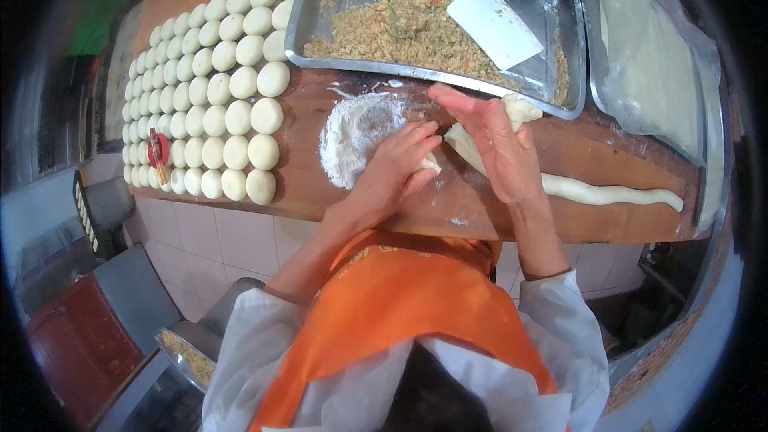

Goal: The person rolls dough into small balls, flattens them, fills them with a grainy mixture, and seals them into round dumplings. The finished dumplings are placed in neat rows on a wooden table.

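My left hand point(403, 159) curls over a small piece of dough point(429, 163) on the wooden worktop, mostly hidden under the fingers. Raised on edge beside it, my right hand point(499, 138) has its fingers stretched out, and a pale dough lump point(522, 110) shows at its thumb side, apparently held there. A long dough rope point(612, 192) lies on the wood to the right. Its thicker end point(468, 147) appears on the other side of my right wrist and palm, which hide the stretch between. White flour point(354, 138) is heaped left of my left hand.
Rows of round filled-looking dough cakes point(238, 117) cover the left worktop point(306, 192); a red object with a wooden handle point(158, 153) rests on them. Behind my hands, a metal tray point(384, 67) holds crumbly filling point(396, 24) and a white scraper point(495, 25). Plastic-covered dough point(654, 54) lies at right.
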The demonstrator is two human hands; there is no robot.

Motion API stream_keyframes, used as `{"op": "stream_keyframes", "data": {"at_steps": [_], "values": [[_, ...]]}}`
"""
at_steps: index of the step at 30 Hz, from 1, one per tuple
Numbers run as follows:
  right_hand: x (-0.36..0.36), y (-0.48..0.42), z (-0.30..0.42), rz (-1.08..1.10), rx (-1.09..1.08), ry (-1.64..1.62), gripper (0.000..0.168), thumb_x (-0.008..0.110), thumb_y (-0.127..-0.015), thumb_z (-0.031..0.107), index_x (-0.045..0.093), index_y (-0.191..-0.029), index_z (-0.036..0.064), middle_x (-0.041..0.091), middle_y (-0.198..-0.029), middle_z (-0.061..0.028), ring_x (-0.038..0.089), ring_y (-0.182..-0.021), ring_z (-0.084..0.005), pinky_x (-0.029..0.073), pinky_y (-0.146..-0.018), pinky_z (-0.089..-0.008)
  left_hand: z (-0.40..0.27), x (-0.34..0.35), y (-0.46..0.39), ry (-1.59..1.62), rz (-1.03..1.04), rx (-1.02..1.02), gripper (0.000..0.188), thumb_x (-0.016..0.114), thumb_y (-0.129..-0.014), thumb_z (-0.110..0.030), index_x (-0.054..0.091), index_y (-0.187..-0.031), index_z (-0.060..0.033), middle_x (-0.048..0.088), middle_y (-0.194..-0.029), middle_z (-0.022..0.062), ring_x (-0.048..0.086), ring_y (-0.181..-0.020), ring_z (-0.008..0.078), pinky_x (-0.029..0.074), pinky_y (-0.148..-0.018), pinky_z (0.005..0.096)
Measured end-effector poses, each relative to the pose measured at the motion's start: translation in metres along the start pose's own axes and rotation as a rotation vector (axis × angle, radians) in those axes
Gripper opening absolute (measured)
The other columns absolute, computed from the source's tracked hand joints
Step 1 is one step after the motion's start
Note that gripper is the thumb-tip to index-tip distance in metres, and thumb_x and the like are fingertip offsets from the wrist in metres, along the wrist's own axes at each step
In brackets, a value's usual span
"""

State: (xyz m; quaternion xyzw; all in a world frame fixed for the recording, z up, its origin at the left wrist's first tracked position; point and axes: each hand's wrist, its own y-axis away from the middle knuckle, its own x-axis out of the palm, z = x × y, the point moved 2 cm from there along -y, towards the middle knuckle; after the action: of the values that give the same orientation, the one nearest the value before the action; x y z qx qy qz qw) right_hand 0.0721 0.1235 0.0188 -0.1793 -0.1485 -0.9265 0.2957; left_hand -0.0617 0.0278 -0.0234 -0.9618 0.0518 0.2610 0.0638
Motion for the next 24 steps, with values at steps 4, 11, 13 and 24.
{"op": "stream_keyframes", "data": {"at_steps": [4, 11, 13, 24], "values": [[-0.013, 0.01, -0.004, -0.062, 0.034, -0.005, 0.038, 0.039, -0.096, 0.027, 0.059, -0.104, -0.004, 0.06, -0.109, -0.0125, 0.055, -0.103, -0.0175, 0.041, -0.092, -0.0303, -0.011, 0.011, -0.004, -0.26, -0.286, -0.092, 0.046, 0.067, -0.072, -0.014, 0.05, -0.111, 0.0035, 0.048, -0.121, 0.0199, 0.041, -0.117, 0.0372, 0.033, -0.098, 0.0432], [-0.02, 0.019, -0.005, -0.081, -0.051, 0.022, 0.036, 0.038, -0.096, 0.024, 0.061, -0.097, -0.003, 0.065, -0.097, -0.0104, 0.058, -0.091, -0.0141, 0.045, -0.083, -0.0277, 0.008, 0.014, -0.005, -0.517, -0.345, -0.022, 0.033, 0.057, -0.079, -0.011, 0.053, -0.11, 0.0, 0.049, -0.122, 0.0185, 0.043, -0.117, 0.0361, 0.033, -0.098, 0.0445], [-0.027, 0.019, -0.008, -0.098, -0.044, -0.009, 0.035, 0.038, -0.096, 0.023, 0.061, -0.096, -0.003, 0.065, -0.096, -0.0108, 0.058, -0.088, -0.0135, 0.045, -0.081, -0.0269, 0.011, 0.006, -0.002, -0.516, -0.293, 0.017, 0.032, 0.051, -0.082, -0.019, 0.054, -0.106, 0.0031, 0.051, -0.116, 0.0177, 0.047, -0.113, 0.0335, 0.035, -0.095, 0.0428], [-0.032, 0.018, -0.007, -0.132, -0.059, -0.075, 0.033, 0.041, -0.095, 0.022, 0.061, -0.093, -0.004, 0.064, -0.092, -0.0129, 0.059, -0.086, -0.0151, 0.047, -0.078, -0.0282, -0.006, -0.001, -0.048, -0.654, -0.097, -0.115, 0.021, 0.056, -0.079, -0.026, 0.059, -0.086, -0.0064, 0.055, -0.092, 0.0127, 0.051, -0.085, 0.0333, 0.038, -0.074, 0.043]]}}
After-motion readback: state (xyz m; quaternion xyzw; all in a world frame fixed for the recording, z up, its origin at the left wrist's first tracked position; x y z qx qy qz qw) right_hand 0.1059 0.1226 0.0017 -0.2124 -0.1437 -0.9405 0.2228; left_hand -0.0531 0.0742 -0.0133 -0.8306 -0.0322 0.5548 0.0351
